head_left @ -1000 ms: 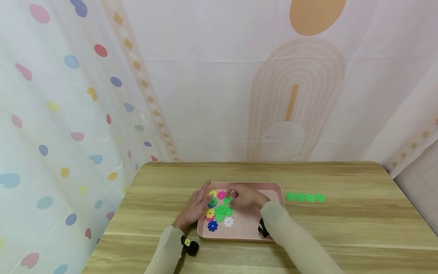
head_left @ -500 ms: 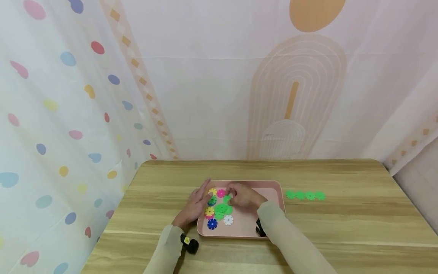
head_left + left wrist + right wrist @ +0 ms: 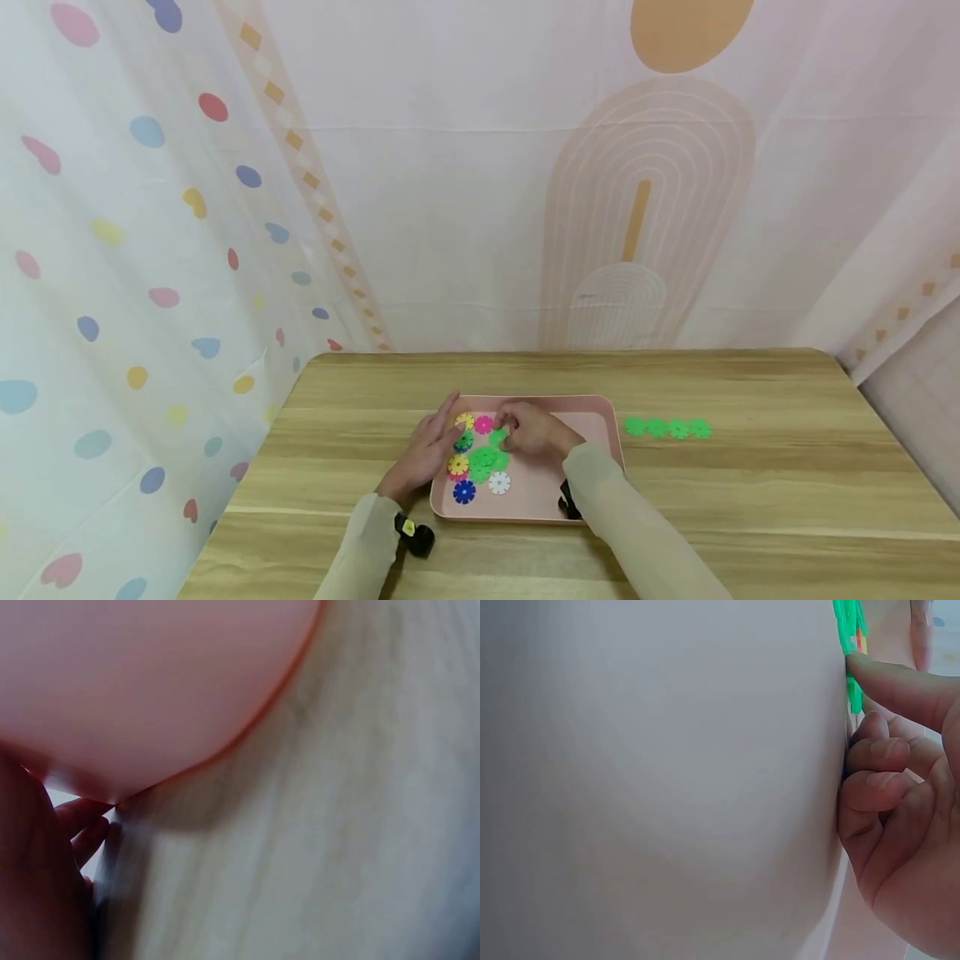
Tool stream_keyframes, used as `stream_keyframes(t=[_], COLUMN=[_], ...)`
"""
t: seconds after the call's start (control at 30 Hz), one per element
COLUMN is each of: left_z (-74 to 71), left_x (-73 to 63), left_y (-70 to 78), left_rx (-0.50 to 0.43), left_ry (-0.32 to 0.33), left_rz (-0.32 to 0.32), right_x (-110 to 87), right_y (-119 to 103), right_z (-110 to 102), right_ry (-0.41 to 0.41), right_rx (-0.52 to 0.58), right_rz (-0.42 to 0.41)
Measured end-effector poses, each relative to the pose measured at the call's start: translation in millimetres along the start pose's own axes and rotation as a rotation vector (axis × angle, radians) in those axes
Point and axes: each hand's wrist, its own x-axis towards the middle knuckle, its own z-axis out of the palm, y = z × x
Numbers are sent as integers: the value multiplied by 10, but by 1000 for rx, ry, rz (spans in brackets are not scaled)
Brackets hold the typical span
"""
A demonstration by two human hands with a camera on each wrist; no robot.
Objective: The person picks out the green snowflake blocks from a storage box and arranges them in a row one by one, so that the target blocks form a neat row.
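My left hand (image 3: 423, 458) rests over the left rim of the pink tray (image 3: 536, 492), fingers extended and thumb over the discs. Inside the tray my right hand (image 3: 532, 430) bends its thumb and forefinger at a green snowflake disc (image 3: 497, 438). In the right wrist view the thumb (image 3: 900, 682) touches green discs (image 3: 847, 626) at the tray floor, the other fingers curled under. Nearer me lies an overlapping heap of green discs (image 3: 486, 460). Around it are yellow (image 3: 458, 464), pink (image 3: 483, 425), dark blue (image 3: 464, 492) and white discs (image 3: 499, 482).
Just right of the tray, a row of green discs (image 3: 667, 428) lies joined edge to edge on the wooden table (image 3: 750, 500). A patterned curtain (image 3: 450, 208) hangs behind the table. Each wrist wears a black camera, the left one (image 3: 417, 537) near the tray's front corner.
The head view has shifted slightly. Both hands stay in nearly the same places, the right one still at the green disc; the row on the table is unchanged.
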Motion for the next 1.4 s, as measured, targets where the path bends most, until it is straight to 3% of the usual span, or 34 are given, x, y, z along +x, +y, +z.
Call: stream_keyframes(t=[0.63,1.13,1.4], left_z=[8,2,9], left_x=[10,1,2], left_y=[-2,12,1], left_rx=[8,-16,18], left_ry=[6,3,11], left_rz=[2,-19,6], right_x=[-50,-81,-107], right_y=[-46,-66,-87], right_z=[-11,-64,-92], right_ry=[-8,-11,-9], right_rx=[-30,-76,-25], right_rz=[2,-111,-68])
